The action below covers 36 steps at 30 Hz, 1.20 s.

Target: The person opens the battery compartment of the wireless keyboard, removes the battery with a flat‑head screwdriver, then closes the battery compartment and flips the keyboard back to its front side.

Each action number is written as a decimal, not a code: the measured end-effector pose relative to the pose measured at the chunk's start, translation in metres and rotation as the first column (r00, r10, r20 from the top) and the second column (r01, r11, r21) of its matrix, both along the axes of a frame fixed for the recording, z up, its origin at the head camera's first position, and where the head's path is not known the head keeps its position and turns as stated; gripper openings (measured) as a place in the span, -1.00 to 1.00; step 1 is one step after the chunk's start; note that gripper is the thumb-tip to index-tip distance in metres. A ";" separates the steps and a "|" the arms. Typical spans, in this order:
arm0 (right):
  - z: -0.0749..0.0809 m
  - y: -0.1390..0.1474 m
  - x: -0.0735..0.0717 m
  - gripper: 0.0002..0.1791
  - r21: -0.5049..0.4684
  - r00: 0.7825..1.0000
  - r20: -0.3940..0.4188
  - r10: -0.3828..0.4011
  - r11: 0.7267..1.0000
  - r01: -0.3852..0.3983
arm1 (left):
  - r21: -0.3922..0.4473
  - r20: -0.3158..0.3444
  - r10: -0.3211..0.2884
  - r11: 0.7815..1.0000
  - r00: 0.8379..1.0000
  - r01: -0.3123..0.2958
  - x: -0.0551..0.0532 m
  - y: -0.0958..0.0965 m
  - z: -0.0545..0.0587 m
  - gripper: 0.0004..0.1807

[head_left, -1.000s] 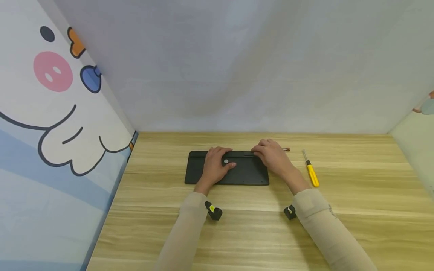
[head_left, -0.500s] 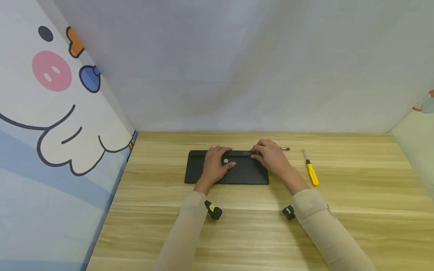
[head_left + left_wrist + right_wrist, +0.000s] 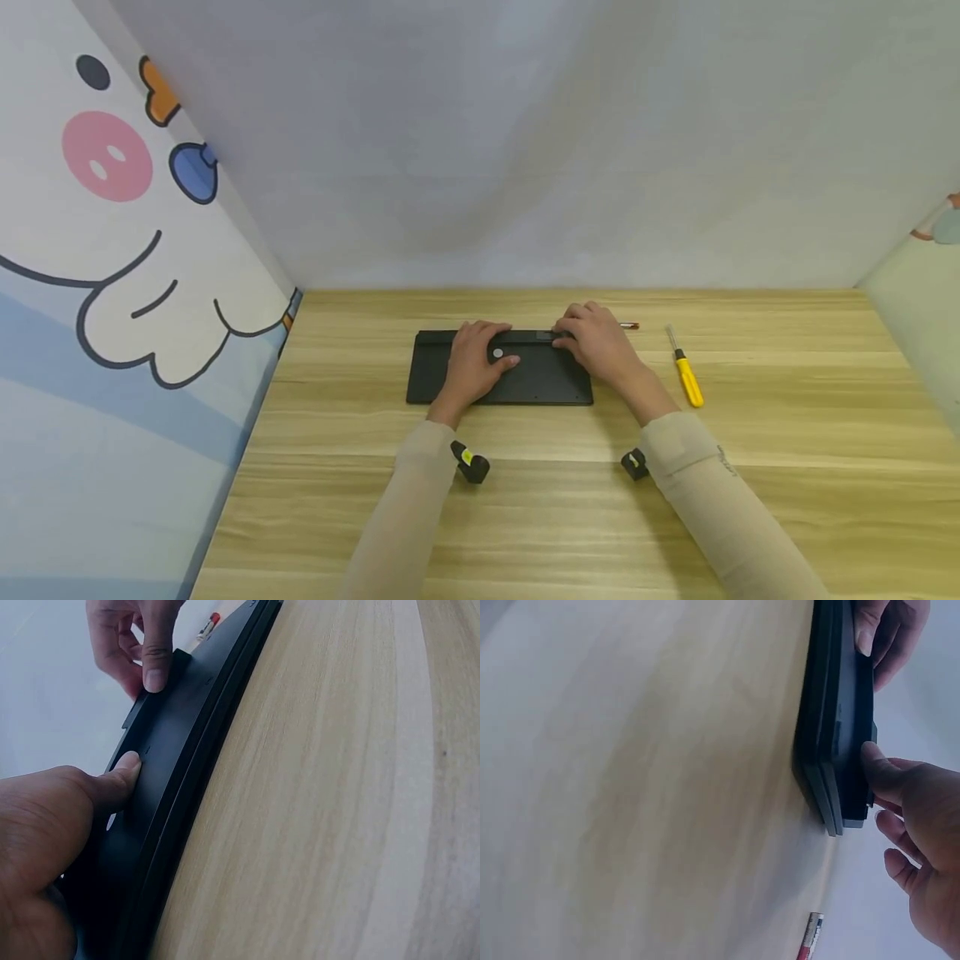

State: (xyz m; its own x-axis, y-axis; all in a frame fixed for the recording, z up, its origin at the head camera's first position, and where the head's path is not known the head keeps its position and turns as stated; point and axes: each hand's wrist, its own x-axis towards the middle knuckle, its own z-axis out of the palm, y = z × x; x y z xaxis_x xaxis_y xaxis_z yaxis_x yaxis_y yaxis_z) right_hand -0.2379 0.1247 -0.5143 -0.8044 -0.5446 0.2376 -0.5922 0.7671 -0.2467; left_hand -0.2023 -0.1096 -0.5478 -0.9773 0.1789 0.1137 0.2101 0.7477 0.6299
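Observation:
A black keyboard [image 3: 525, 379] lies underside up on the wooden table, its raised strip along the far edge and a round white sticker [image 3: 498, 353] near the middle. My left hand [image 3: 472, 362] grips it left of center, the thumb flat on the underside and the other fingers over the far edge. Toward the right end, my right hand [image 3: 600, 342] pinches a small black battery cover [image 3: 178, 666] at the raised strip, thumb on top and fingers behind. In the right wrist view a bit of this cover juts past the keyboard's edge.
A red and silver battery [image 3: 810, 937] lies just beyond the keyboard's right end. Farther right is a yellow-handled screwdriver [image 3: 688, 382], its tip pointing to the back wall. Black wrist cameras [image 3: 471, 463] sit at both wrists.
My right thumb has come out from the far edge onto the raised strip, and the fingers have shifted slightly. The left hand keeps its grip; the keyboard stays in place.

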 end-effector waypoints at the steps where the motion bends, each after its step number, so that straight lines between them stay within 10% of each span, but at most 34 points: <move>1: 0.000 0.000 0.000 -0.79 -0.002 1.000 0.000 0.001 1.000 -0.001 | 0.001 -0.001 0.000 1.000 1.000 0.000 0.000 0.000 0.000 -0.39; 36: -0.004 -0.001 0.005 -0.78 0.093 0.993 -0.116 0.005 0.996 0.005 | 0.004 -0.011 -0.002 1.000 1.000 0.002 0.001 0.001 0.003 -0.40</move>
